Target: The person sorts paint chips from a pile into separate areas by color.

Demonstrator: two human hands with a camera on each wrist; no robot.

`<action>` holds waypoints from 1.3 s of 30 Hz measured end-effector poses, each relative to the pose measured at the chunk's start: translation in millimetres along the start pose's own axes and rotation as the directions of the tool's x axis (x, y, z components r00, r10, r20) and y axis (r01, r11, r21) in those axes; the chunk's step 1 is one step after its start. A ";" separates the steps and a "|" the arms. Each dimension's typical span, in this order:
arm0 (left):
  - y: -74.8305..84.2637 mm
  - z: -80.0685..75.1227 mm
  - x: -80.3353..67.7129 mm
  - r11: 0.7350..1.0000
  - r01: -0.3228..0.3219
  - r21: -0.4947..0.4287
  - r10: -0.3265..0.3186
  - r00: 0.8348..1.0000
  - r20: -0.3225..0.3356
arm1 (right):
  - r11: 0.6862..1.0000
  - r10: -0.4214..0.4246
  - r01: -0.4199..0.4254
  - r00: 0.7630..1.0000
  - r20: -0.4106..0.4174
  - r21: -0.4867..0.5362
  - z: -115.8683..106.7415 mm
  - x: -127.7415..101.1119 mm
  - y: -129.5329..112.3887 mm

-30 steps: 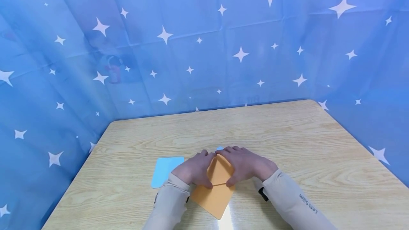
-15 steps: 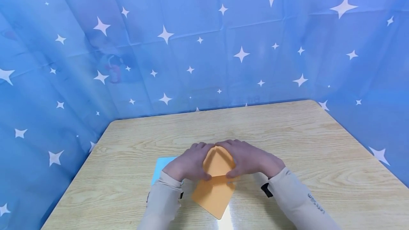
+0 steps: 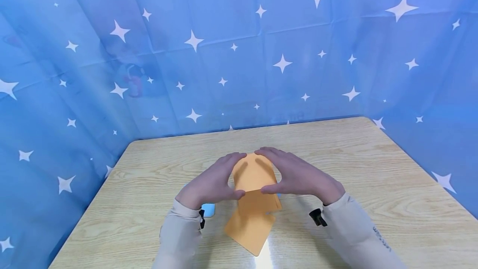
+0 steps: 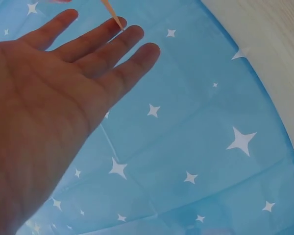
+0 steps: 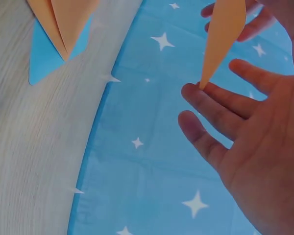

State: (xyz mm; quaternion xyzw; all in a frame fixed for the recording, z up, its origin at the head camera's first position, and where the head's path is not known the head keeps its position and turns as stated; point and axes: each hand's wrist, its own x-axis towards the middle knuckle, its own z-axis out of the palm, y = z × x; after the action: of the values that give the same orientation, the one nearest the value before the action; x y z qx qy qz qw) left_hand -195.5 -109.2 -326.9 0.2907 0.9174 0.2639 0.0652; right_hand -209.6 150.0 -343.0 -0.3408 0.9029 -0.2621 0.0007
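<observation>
An orange card [image 3: 254, 172] is held up above the table between my two hands. With thumb at the near edge and fingertips at the far edge, my left hand [image 3: 210, 181] grips its left part. My right hand [image 3: 298, 177] grips the right part the same way. The left wrist view catches only a thin strip of the card [image 4: 112, 13] at the fingertips. In the right wrist view the card [image 5: 224, 34] stands nearly edge-on. Beneath it on the table lie several overlapping orange cards [image 3: 249, 232], with a blue card [image 5: 45, 62] under some of them.
Another blue card [image 3: 208, 210] lies to the left, mostly hidden by my left hand. The wood-grain table [image 3: 336, 148] extends around the cards. A blue star-patterned curtain [image 3: 224, 74] hangs behind the table and along its sides.
Both hands have raised the orange card, moving up and away in the head view and spreading slightly apart. More of the cards beneath shows, and the left hand now covers most of the left blue card.
</observation>
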 end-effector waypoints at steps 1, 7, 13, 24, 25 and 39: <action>0.0 -0.7 -0.4 1.000 -0.006 -0.002 0.006 1.000 -0.004 | 1.000 0.002 -0.002 1.000 -0.003 -0.001 -0.7 -0.4 -0.6; 1.8 -0.8 0.5 0.999 -0.033 0.010 0.033 0.999 -0.014 | 1.000 0.011 -0.011 1.000 0.002 0.014 -5.2 -3.2 -1.1; 8.7 1.5 6.2 0.999 -0.035 0.007 0.035 0.999 -0.019 | 0.999 0.029 -0.029 0.999 0.018 0.023 -13.8 -6.7 2.6; 28.1 17.1 31.2 0.998 -0.046 0.038 0.045 0.999 0.023 | 0.995 0.096 -0.098 0.994 0.042 0.031 -31.4 -29.3 18.5; 30.2 19.8 33.8 0.998 -0.049 0.048 0.047 0.998 0.032 | 0.994 0.102 -0.103 0.994 0.047 0.031 -32.6 -32.7 20.8; 64.4 60.4 74.7 0.980 -0.078 0.181 0.071 0.996 0.046 | 0.989 0.143 -0.145 0.987 0.073 0.028 -61.2 -68.7 42.1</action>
State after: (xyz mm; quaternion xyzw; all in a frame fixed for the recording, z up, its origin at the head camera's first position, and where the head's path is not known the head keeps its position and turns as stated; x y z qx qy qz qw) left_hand -208.4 4.8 -342.2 0.3347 0.9247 0.1754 0.0464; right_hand -193.8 247.8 -322.3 -0.2838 0.9201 -0.2638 0.0573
